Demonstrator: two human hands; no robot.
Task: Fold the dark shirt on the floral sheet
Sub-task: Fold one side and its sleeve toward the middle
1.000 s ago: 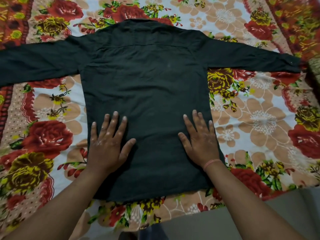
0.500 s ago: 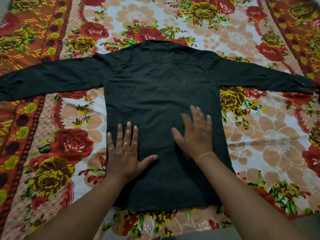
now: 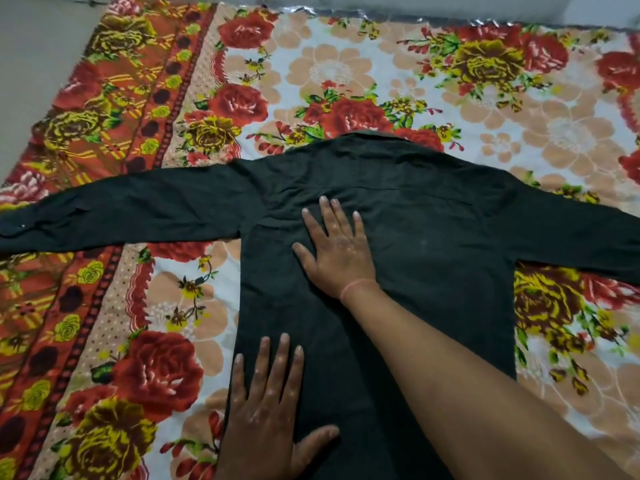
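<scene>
The dark shirt (image 3: 433,244) lies back-up and flat on the floral sheet (image 3: 346,71), collar away from me, both long sleeves spread out to the sides. My right hand (image 3: 337,247) rests flat with fingers spread on the upper back, just below the collar and left of centre. Lower down, my left hand (image 3: 268,410) presses flat near the shirt's left side edge. Neither hand grips any cloth. The left sleeve's cuff reaches the frame's left edge; the right sleeve runs out of view.
The sheet has a red and orange border (image 3: 104,116) along its left side. Bare grey floor (image 3: 31,46) shows at the far left and along the top edge beyond the sheet.
My right hand slid up the shirt from the lower back to just under the collar. The left hand stayed low near the left side edge. The view shifted forward and left.
</scene>
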